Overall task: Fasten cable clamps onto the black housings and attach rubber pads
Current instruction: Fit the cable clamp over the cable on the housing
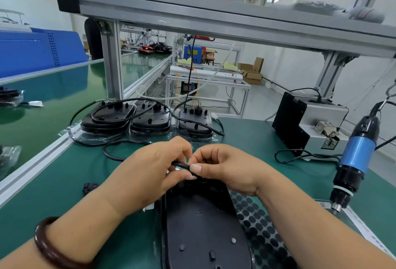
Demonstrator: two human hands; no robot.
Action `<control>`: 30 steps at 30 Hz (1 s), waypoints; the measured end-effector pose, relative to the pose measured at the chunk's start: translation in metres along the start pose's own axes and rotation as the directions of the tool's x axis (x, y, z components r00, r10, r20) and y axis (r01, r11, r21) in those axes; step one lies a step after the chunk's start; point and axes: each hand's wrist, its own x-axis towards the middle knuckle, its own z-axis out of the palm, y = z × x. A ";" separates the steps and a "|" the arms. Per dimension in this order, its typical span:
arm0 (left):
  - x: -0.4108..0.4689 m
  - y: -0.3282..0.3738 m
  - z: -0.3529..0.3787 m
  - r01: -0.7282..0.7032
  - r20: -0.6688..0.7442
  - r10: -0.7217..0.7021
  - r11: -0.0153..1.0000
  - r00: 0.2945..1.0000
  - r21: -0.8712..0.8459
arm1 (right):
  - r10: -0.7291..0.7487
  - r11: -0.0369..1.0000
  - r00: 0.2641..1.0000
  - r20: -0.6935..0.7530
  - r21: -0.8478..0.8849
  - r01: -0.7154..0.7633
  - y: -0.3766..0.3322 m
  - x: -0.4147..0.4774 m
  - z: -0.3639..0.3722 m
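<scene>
Both hands are up close at the near edge of the bench, w/ the person's left hand (150, 172) and right hand (227, 168) meeting fingertip to fingertip over the far end of a black housing (199, 226). That housing lies flat on the green mat (64, 183) right in front of them, underside up, studs showing. Left hand's fingers are curled and pinch a thin black cable (181, 164); the right hand pinches the same cable from the other side, thumb on top, other fingers tucked under. Whether a clamp is btwn the fingers I can't tell, it's hidden. The cable loops away left across the mat. Just right of the housing, partly under the right forearm, lies a sheet of round rubber pads (257, 226), dark dots in rows. A small black plastic piece (89, 187) lies on the mat left of the left wrist, apart from everything. A dark bracelet (46, 245) is on the left wrist. At the back of the mat three more housings (151, 120) are lined up side by side on clear plastic, cables draped over them. At the right an electric screwdriver (355, 157) w/ a blue band hangs tip down, & behind it stands a grey screw feeder box (310, 123).
</scene>
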 end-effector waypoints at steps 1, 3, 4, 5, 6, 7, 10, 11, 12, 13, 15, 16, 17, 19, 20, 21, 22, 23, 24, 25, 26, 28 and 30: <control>0.001 0.000 0.001 -0.028 0.004 0.028 1.000 1.000 0.014 | 0.004 1.000 1.000 0.003 -0.002 -0.004 0.000 0.001 0.000; 0.002 -0.002 0.000 -0.065 0.016 0.065 0.997 0.998 0.044 | 0.010 1.000 1.000 0.000 0.000 -0.010 0.000 0.003 0.002; 0.003 -0.004 0.000 -0.064 0.021 0.063 0.996 0.998 0.055 | 0.015 1.000 1.000 -0.002 -0.008 -0.015 0.000 0.003 0.002; 0.003 -0.005 -0.001 -0.054 0.024 0.052 0.997 0.998 0.058 | 0.022 0.999 1.000 -0.003 -0.023 -0.022 0.000 0.004 0.003; 0.003 -0.005 -0.001 -0.038 0.026 0.037 0.998 0.999 0.048 | 0.033 0.999 0.999 -0.002 -0.041 -0.033 -0.001 0.004 0.002; 0.003 -0.006 -0.002 -0.017 0.032 0.016 1.000 0.999 0.027 | 0.046 0.997 0.999 0.001 -0.057 -0.046 -0.002 0.005 0.002; 0.005 -0.007 -0.005 0.097 0.085 -0.089 0.991 0.992 -0.094 | 0.085 0.993 0.996 0.007 -0.083 -0.085 -0.004 0.007 0.001; 0.006 -0.008 -0.005 0.137 0.114 -0.121 0.981 0.986 -0.139 | 0.094 0.991 0.996 0.002 -0.095 -0.094 -0.004 0.008 0.001; 0.006 -0.010 -0.005 0.171 0.141 -0.147 0.969 0.979 -0.178 | 0.102 0.989 0.995 -0.006 -0.107 -0.102 -0.004 0.009 0.001; 0.005 -0.011 -0.005 0.203 0.164 -0.170 0.955 0.972 -0.214 | 0.107 0.987 0.994 -0.015 -0.115 -0.109 -0.004 0.010 0.001; 0.003 -0.013 -0.003 0.261 0.204 -0.207 0.920 0.957 -0.294 | 0.119 0.985 0.992 -0.029 -0.125 -0.121 -0.005 0.011 0.002; 0.003 -0.013 -0.002 0.285 0.221 -0.220 0.901 0.950 -0.327 | 0.128 0.983 0.991 -0.037 -0.130 -0.132 -0.005 0.011 0.001; 0.003 -0.013 -0.001 0.306 0.235 -0.233 0.886 0.944 -0.349 | 0.139 0.981 0.989 -0.044 -0.133 -0.144 -0.005 0.012 0.001; 0.003 -0.014 0.001 0.338 0.258 -0.256 0.870 0.932 -0.360 | 0.160 0.976 0.985 -0.062 -0.141 -0.167 -0.007 0.012 0.000; 0.003 -0.014 0.000 0.348 0.270 -0.261 0.868 0.927 -0.354 | 0.167 0.973 0.983 -0.074 -0.149 -0.176 -0.009 0.013 0.000; 0.003 -0.014 0.000 0.353 0.285 -0.261 0.870 0.922 -0.345 | 0.170 0.969 0.982 -0.086 -0.165 -0.183 -0.010 0.013 0.001; 0.002 -0.014 -0.002 0.354 0.306 -0.255 0.874 0.917 -0.333 | 0.172 0.964 0.980 -0.098 -0.189 -0.188 -0.012 0.013 0.001; 0.002 -0.014 -0.003 0.345 0.328 -0.240 0.883 0.914 -0.318 | 0.172 0.958 0.979 -0.112 -0.212 -0.193 -0.013 0.013 0.001; 0.001 -0.014 -0.005 0.332 0.345 -0.221 0.893 0.912 -0.304 | 0.172 0.952 0.977 -0.123 -0.232 -0.197 -0.014 0.013 0.001; 0.000 -0.013 -0.006 0.319 0.353 -0.208 0.901 0.912 -0.293 | 0.171 0.948 0.976 -0.132 -0.248 -0.199 -0.014 0.012 0.001; 0.000 -0.012 -0.006 0.311 0.350 -0.204 0.907 0.914 -0.285 | 0.167 0.945 0.976 -0.138 -0.260 -0.198 -0.014 0.011 0.002; 0.000 -0.009 -0.003 0.307 0.315 -0.214 0.908 0.924 -0.283 | 0.130 0.946 0.980 -0.154 -0.277 -0.169 -0.013 0.007 0.005; 0.001 -0.006 0.001 0.324 0.291 -0.230 0.886 0.928 -0.331 | 0.037 0.952 0.982 -0.185 -0.293 -0.091 -0.010 0.003 0.010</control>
